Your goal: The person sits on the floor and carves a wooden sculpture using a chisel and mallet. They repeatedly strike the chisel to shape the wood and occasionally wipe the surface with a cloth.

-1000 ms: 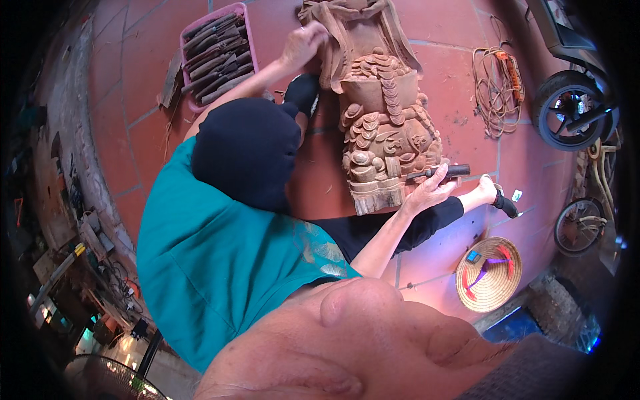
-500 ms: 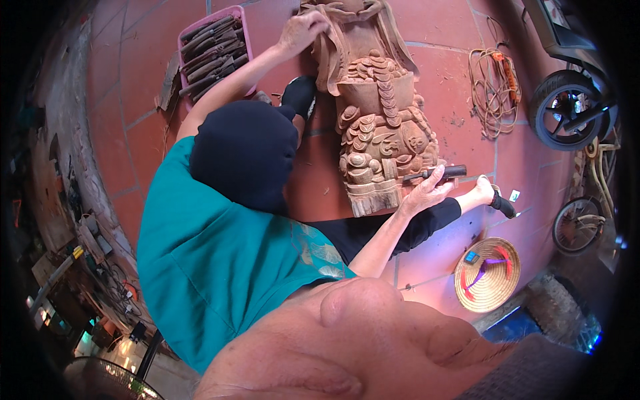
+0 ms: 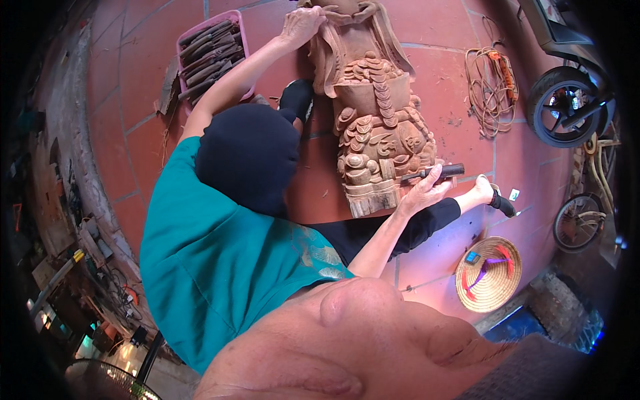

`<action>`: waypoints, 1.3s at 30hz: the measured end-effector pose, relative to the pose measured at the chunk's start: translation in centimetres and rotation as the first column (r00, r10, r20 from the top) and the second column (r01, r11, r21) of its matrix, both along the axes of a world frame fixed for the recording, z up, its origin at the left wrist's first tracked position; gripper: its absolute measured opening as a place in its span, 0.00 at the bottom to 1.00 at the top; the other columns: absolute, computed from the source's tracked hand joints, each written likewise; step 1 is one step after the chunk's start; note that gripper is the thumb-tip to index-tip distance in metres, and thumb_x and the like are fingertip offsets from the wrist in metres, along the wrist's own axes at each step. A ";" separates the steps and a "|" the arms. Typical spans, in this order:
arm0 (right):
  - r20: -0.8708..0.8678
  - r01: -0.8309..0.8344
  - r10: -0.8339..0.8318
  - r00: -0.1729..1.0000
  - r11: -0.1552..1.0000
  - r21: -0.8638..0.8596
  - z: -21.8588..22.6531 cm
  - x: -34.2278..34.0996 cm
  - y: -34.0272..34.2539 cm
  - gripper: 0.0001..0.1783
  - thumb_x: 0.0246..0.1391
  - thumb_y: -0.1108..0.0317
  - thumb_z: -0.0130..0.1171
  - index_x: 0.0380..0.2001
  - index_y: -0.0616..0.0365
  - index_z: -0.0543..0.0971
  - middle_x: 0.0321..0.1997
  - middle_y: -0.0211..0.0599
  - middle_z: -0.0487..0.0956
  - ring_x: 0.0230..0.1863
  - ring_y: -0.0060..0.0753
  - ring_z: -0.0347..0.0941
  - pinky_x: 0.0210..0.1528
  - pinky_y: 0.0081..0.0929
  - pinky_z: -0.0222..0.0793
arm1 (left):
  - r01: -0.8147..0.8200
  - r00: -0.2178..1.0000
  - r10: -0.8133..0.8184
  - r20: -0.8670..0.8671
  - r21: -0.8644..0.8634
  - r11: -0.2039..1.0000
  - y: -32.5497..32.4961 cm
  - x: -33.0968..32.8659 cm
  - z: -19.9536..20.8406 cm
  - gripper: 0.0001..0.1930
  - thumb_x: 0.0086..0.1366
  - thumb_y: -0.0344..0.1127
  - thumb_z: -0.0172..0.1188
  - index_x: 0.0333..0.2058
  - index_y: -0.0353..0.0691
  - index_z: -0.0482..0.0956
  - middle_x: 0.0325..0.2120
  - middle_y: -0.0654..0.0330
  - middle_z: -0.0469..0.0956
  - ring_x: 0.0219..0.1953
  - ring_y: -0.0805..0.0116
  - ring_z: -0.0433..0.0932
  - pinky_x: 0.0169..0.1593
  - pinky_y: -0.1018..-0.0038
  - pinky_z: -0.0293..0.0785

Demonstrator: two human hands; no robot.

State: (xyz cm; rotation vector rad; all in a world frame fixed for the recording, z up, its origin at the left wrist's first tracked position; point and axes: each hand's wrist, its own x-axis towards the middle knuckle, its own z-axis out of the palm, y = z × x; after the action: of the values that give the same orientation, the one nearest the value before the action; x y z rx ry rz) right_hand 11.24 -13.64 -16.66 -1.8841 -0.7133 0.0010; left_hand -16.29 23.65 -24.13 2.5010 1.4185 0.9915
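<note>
A carved wooden figure [image 3: 383, 100], reddish-brown with coin-like and rounded reliefs, lies on the tiled floor in front of me. My left hand [image 3: 303, 25] is at its far left edge, fingers bent and closed against the carved wood; the fingertips are partly hidden. Beside the near right end of the carving, my right hand [image 3: 427, 191] grips a chisel [image 3: 448, 171] with a dark handle. The chisel's blade points left and lies against or just over the carving; contact is hard to tell.
A pink tray [image 3: 248, 40] of dark-handled tools stands at the far left. My bent knee [image 3: 247, 160] and outstretched foot [image 3: 481, 193] flank the carving. To the right are a coiled orange cord [image 3: 490, 100], a wheel [image 3: 567, 107] and a woven conical hat [image 3: 490, 287].
My left hand has shifted slightly up along the carving's edge. My right hand keeps the chisel in nearly the same place.
</note>
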 end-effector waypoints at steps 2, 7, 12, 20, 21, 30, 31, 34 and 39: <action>0.007 0.006 -0.006 1.000 0.999 -0.043 -0.6 0.6 -0.3 0.24 0.67 0.55 0.59 0.41 0.73 0.74 0.36 0.51 0.80 0.33 0.39 0.79 0.35 0.34 0.76 | 0.010 0.985 -0.009 -0.170 0.001 1.000 -0.6 0.5 -0.8 0.11 0.66 0.40 0.57 0.31 0.38 0.79 0.23 0.48 0.81 0.32 0.47 0.84 0.34 0.55 0.81; -0.055 0.012 -0.013 0.998 1.000 -0.014 0.6 -0.3 0.2 0.24 0.67 0.55 0.59 0.41 0.73 0.74 0.36 0.51 0.80 0.35 0.40 0.79 0.36 0.36 0.76 | 0.337 0.941 -0.331 0.075 -0.317 0.886 -3.0 0.4 0.2 0.10 0.65 0.41 0.58 0.35 0.43 0.85 0.29 0.52 0.85 0.32 0.50 0.85 0.40 0.59 0.81; -0.007 0.030 -0.031 1.000 0.998 -0.057 0.0 0.1 -0.4 0.24 0.67 0.55 0.58 0.40 0.73 0.75 0.35 0.51 0.80 0.35 0.41 0.79 0.37 0.37 0.76 | 0.029 0.986 0.000 0.164 -0.174 0.984 1.7 -0.7 1.6 0.10 0.68 0.43 0.59 0.40 0.45 0.82 0.31 0.54 0.84 0.36 0.52 0.84 0.39 0.61 0.79; -0.033 0.017 -0.021 0.999 0.993 -0.120 0.0 0.3 -0.6 0.25 0.66 0.54 0.59 0.45 0.73 0.76 0.38 0.53 0.81 0.37 0.43 0.80 0.38 0.37 0.76 | 0.100 0.978 -0.081 -0.194 0.092 0.991 3.9 0.0 -1.0 0.08 0.66 0.38 0.59 0.31 0.41 0.78 0.25 0.50 0.79 0.31 0.50 0.81 0.33 0.58 0.75; -0.014 0.019 -0.020 1.000 0.996 -0.087 0.1 0.3 -0.5 0.25 0.66 0.54 0.59 0.44 0.73 0.76 0.38 0.53 0.81 0.36 0.43 0.80 0.38 0.37 0.76 | 0.099 0.969 -0.077 -0.236 0.084 0.992 4.2 -0.6 -1.6 0.07 0.68 0.39 0.58 0.34 0.43 0.79 0.27 0.51 0.81 0.32 0.51 0.82 0.35 0.58 0.77; 0.017 -0.003 0.004 1.000 0.999 -0.045 0.0 0.1 0.1 0.25 0.67 0.54 0.59 0.41 0.73 0.76 0.36 0.51 0.80 0.33 0.41 0.78 0.36 0.37 0.74 | 0.114 0.992 -0.104 -0.067 0.172 0.978 4.4 0.3 -0.1 0.08 0.63 0.39 0.61 0.29 0.43 0.76 0.20 0.51 0.77 0.26 0.51 0.80 0.29 0.57 0.74; 0.025 -0.018 0.019 1.000 1.000 -0.025 0.2 0.0 0.4 0.24 0.67 0.54 0.59 0.40 0.72 0.76 0.36 0.50 0.80 0.33 0.41 0.78 0.36 0.37 0.74 | 0.116 0.989 -0.100 -0.110 0.152 0.982 4.1 -0.2 -0.8 0.07 0.65 0.39 0.59 0.31 0.42 0.77 0.23 0.52 0.79 0.30 0.51 0.81 0.32 0.57 0.75; 0.038 0.022 -0.021 0.999 0.999 -0.028 -0.1 0.1 -0.2 0.24 0.67 0.54 0.59 0.40 0.73 0.76 0.36 0.50 0.80 0.34 0.40 0.78 0.36 0.36 0.75 | 0.177 0.963 -0.152 -0.222 0.100 0.979 4.1 0.2 -1.5 0.08 0.68 0.39 0.54 0.36 0.43 0.78 0.30 0.55 0.83 0.37 0.52 0.82 0.39 0.58 0.78; 0.000 0.002 -0.002 1.000 1.000 0.006 -0.7 0.3 -0.1 0.24 0.67 0.55 0.59 0.41 0.72 0.76 0.37 0.50 0.81 0.35 0.39 0.79 0.37 0.35 0.75 | 0.147 0.914 -0.105 -0.392 0.079 0.986 5.6 -1.3 -0.8 0.08 0.70 0.39 0.53 0.38 0.44 0.78 0.31 0.54 0.83 0.38 0.53 0.82 0.40 0.58 0.78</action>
State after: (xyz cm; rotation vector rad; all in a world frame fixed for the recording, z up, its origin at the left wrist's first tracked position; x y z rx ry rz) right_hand 11.52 -13.74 -17.31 -1.8789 -0.7103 -0.0030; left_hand -17.63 29.21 -24.90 2.9493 1.2942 0.5829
